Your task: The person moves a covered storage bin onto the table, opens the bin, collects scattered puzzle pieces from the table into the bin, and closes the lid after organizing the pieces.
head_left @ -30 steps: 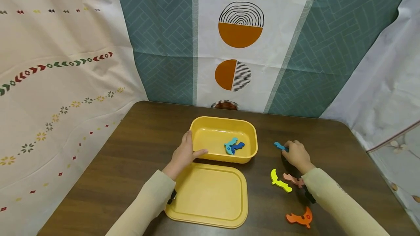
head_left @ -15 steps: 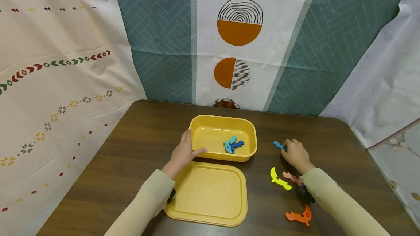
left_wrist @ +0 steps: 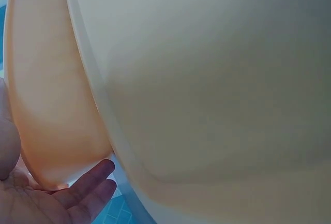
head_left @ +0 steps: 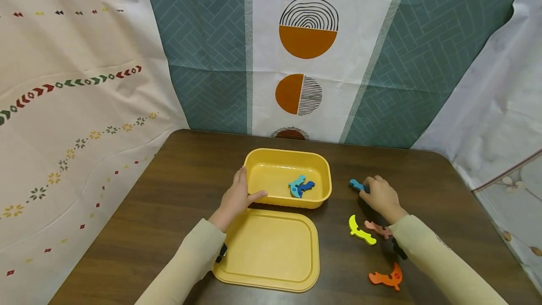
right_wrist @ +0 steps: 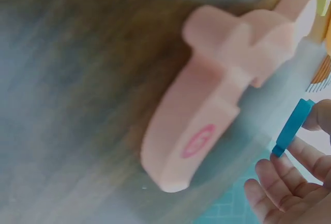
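My left hand (head_left: 233, 201) grips the near left corner of a yellow plastic box (head_left: 267, 154), its thumb over the near rim. In the left wrist view, the fingers (left_wrist: 93, 180) lie along the outside of the box wall. Inside the box are a light blue piece (head_left: 295, 189) and a dark blue piece (head_left: 308, 185), touching or overlapping. Right of the box, my right hand (head_left: 383, 199) pinches a flat blue toy piece (head_left: 356, 184) between thumb and fingers. The right wrist view shows that blue piece (right_wrist: 292, 125) edge-on at the fingertips.
A flat yellow lid (head_left: 271, 251) lies in front of the box, under the left wrist. Right of it are yellow (head_left: 360, 232), salmon pink (head_left: 378, 229) and orange (head_left: 387, 277) notched, curved pieces. Patterned cloth (head_left: 296, 60) hangs behind the brown table (head_left: 203, 154).
My right hand has shifted slightly left and away from me, and the blue piece has moved with it. The left hand and the box stay in place.
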Demonstrator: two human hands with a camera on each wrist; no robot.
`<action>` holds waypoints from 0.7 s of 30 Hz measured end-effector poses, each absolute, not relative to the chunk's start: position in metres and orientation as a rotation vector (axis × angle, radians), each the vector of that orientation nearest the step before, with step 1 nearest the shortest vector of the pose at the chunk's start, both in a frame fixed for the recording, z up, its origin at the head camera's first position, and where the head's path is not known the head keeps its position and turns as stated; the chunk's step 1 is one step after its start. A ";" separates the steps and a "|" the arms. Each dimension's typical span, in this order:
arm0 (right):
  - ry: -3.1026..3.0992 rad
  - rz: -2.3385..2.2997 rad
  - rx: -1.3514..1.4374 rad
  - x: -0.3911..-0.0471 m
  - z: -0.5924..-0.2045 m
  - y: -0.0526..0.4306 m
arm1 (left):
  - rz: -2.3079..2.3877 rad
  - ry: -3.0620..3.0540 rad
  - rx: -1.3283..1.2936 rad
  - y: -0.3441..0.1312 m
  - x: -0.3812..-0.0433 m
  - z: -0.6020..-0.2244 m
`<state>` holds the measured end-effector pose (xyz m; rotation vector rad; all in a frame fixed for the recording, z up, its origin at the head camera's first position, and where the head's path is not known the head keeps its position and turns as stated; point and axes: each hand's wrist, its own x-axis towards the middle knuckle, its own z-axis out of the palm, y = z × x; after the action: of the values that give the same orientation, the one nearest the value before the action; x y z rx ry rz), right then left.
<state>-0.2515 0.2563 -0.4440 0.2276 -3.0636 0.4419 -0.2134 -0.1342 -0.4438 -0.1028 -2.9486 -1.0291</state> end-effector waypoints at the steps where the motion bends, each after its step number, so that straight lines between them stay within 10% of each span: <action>1: -3.058 0.450 0.228 -0.251 -0.443 0.255 | -1.025 -2.948 -0.105 -0.134 -0.214 -0.444; 21: -3.011 0.534 0.283 -0.248 -0.432 0.231 | -1.014 -2.956 -0.097 -0.134 -0.213 -0.442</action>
<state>-0.2483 0.2308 -0.4318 0.2830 -3.0109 0.5340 -0.2127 -0.1336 -0.4419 -0.0967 -2.9564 -1.0142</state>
